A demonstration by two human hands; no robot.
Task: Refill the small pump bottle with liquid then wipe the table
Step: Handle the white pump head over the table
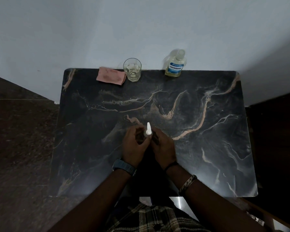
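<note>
A small pump bottle with a white pump head (148, 130) stands upright near the middle of the dark marble table (208, 148). My left hand (134, 144) and my right hand (162, 146) close around its body from both sides, hiding most of it. At the far edge stands a clear glass (132, 69) holding a little pale liquid. A pink cloth (111, 76) lies flat just left of the glass. A mouthwash bottle (175, 64) with pale liquid and a blue label stands upright to the right of the glass.
The table's far edge meets a pale wall (141, 30). Dark floor (20, 131) lies to the left and a dark surface to the right. My lap in checked fabric (151, 218) shows at the near edge.
</note>
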